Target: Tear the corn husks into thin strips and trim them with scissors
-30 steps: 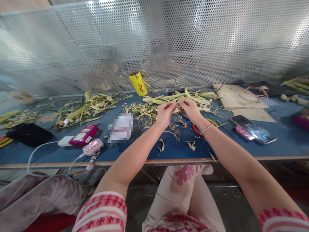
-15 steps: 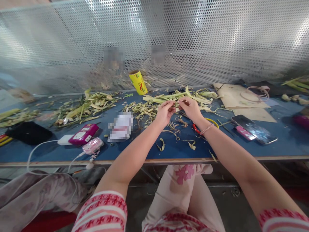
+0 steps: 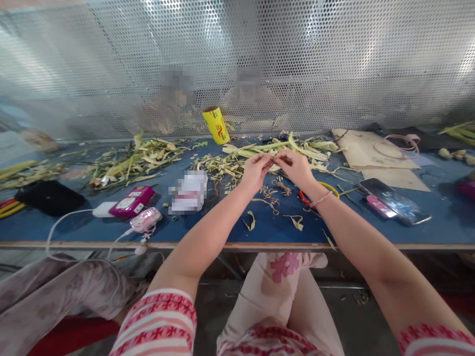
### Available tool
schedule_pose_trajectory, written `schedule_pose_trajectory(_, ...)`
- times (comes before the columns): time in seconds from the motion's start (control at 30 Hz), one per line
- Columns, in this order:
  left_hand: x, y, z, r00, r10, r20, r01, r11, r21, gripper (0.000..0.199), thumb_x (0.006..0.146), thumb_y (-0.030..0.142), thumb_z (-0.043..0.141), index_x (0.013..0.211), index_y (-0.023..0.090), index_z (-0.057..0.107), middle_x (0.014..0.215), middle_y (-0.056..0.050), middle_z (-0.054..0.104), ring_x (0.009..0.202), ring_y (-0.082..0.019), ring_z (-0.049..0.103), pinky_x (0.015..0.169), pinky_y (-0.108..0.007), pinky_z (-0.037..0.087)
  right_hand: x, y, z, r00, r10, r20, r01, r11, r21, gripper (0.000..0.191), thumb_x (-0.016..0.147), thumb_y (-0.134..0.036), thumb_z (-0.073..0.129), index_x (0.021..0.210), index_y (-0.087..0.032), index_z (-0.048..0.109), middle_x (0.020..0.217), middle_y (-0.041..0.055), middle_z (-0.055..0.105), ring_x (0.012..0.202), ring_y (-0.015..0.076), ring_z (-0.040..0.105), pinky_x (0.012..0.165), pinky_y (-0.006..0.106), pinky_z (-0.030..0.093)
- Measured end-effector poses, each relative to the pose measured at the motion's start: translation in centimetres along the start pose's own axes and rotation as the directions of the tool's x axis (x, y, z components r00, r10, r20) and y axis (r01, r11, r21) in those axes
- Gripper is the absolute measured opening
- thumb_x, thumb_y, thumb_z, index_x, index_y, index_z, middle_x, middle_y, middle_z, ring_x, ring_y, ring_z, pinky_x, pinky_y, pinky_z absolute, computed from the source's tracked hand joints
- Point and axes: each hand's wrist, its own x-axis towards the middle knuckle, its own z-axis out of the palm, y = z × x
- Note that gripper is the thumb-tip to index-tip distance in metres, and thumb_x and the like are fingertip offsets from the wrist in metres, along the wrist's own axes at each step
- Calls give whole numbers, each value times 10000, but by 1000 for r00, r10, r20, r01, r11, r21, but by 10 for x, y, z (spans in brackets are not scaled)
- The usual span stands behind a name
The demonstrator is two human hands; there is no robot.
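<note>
Above the blue table, my left hand and my right hand meet with fingertips pinched together. Whatever lies between the fingertips is too small and too hidden to name. Just behind the hands spreads a heap of pale green, husk-like plant strips, with shorter curled scraps at its left. A small tangle of brown fibres lies below my right hand. Under my right wrist sits a red and yellow ring-shaped thing, partly covered by the arm.
A tilted yellow tube stands by the perforated metal panel. To the left are another plant heap, a purple box, a pink case and cables. A phone and brown paper sheets lie right. A neighbour's legs show lower left.
The view has shifted slightly, so the table's things appear a little further right. Both hands stay together, and their fingertips have drawn closer to each other.
</note>
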Motion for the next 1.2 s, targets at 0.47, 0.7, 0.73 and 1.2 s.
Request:
schedule_pose_trajectory(0.47,3,-6,-7,994,97,43,-105,967,233,105,761,115,695,666,153,674,641,4,664,648,-83,610,766,-226,503,-1,-11,-7,985,-141,97,159,964,-212,201,917,-227,504,934,-236,704,924,44,738,878,210,675,845,365,518)
schedule_pose_trajectory(0.7,4,-11,-8,983,129,132,-163,943,291,110,793,171,682,688,162,710,681,-14,699,677,-105,630,760,-237,504,0,-4,-6,999,-54,8,54,990,-133,166,887,-223,522,913,-223,686,846,34,722,782,197,671,781,369,546)
schedule_pose_trajectory(0.73,4,-12,-8,985,123,125,-155,943,293,113,793,177,684,685,164,711,680,-15,699,671,-106,629,753,-237,502,1,-3,-5,999,-35,2,35,992,-119,159,884,-236,529,908,-224,685,841,33,721,774,198,669,773,373,548)
schedule_pose_trajectory(1.2,8,-15,-12,992,112,53,-123,940,317,99,717,135,705,627,143,665,576,30,610,599,-78,561,702,-230,476,9,9,0,940,341,-7,-334,924,184,213,839,-434,606,860,-222,592,907,48,642,662,152,617,593,314,553)
